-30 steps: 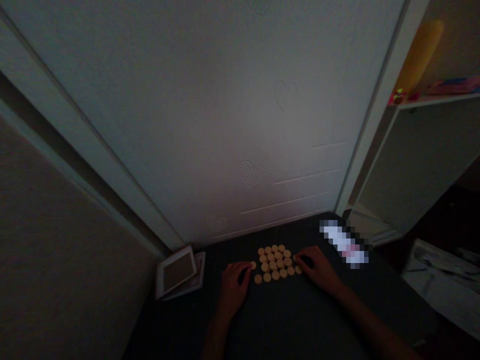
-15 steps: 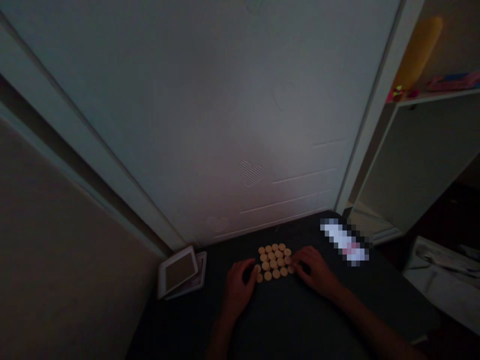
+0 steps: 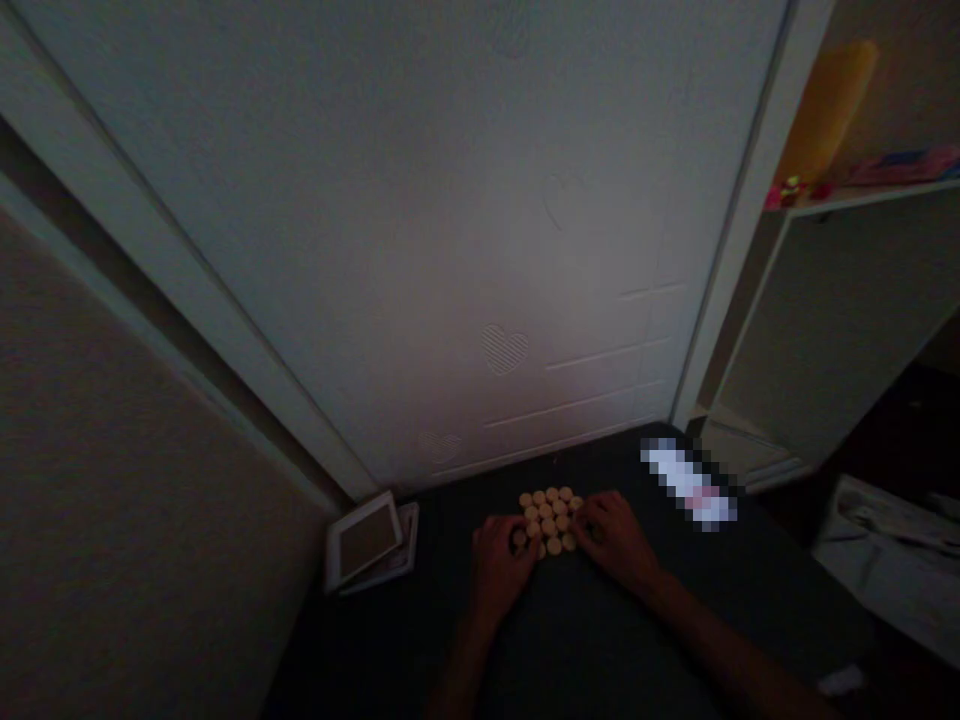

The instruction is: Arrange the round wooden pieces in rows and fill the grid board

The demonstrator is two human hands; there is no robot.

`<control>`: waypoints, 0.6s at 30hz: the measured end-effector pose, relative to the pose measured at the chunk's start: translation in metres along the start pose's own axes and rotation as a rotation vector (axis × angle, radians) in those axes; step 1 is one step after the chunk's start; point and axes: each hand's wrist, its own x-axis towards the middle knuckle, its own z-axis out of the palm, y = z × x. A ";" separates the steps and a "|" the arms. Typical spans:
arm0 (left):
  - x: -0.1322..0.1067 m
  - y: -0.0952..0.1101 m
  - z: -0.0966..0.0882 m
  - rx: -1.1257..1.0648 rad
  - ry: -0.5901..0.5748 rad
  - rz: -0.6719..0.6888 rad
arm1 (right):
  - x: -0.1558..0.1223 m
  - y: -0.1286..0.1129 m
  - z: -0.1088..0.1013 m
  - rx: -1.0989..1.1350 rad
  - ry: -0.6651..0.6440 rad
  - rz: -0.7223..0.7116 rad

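Several small round tan discs (image 3: 550, 517) lie bunched together on a dark surface (image 3: 600, 640) in dim light. My left hand (image 3: 501, 565) rests on the left side of the bunch, fingers bent against the discs. My right hand (image 3: 613, 540) presses against the right side, fingers curled over the edge discs. Both hands squeeze the cluster between them. The lowest discs are partly hidden under my fingers.
A white door (image 3: 420, 230) with heart shapes stands just behind the discs. A white-framed tablet (image 3: 367, 542) leans at the left. A blurred white object (image 3: 686, 483) lies to the right. A white shelf unit (image 3: 832, 320) holds a yellow object (image 3: 825, 110).
Both hands have slid inward toward each other, and the discs have been pushed from a loose spread into a tighter, smaller bunch.
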 end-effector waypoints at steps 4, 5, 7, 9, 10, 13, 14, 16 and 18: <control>0.000 -0.003 0.004 -0.023 0.024 -0.041 | -0.001 -0.002 -0.002 -0.025 -0.004 0.014; 0.000 -0.005 0.004 -0.035 0.039 -0.055 | -0.001 -0.003 -0.002 -0.029 -0.008 0.018; 0.002 -0.012 0.004 -0.059 0.087 -0.096 | -0.001 -0.004 -0.002 -0.030 -0.014 0.026; 0.007 -0.020 0.003 -0.077 0.135 -0.128 | -0.001 -0.004 -0.002 -0.009 -0.016 0.030; 0.010 -0.024 0.002 -0.082 0.148 -0.134 | -0.001 -0.004 -0.001 0.012 -0.013 0.032; 0.020 -0.034 0.000 -0.077 0.138 -0.123 | 0.000 0.003 -0.003 0.109 0.033 0.074; 0.022 -0.036 0.000 -0.071 0.130 -0.121 | 0.002 0.007 -0.005 0.140 0.059 0.103; 0.025 -0.038 0.001 -0.063 0.113 -0.118 | 0.007 0.019 -0.008 0.183 0.107 0.174; 0.024 -0.038 0.001 -0.058 0.092 -0.113 | 0.013 0.033 -0.012 0.201 0.105 0.235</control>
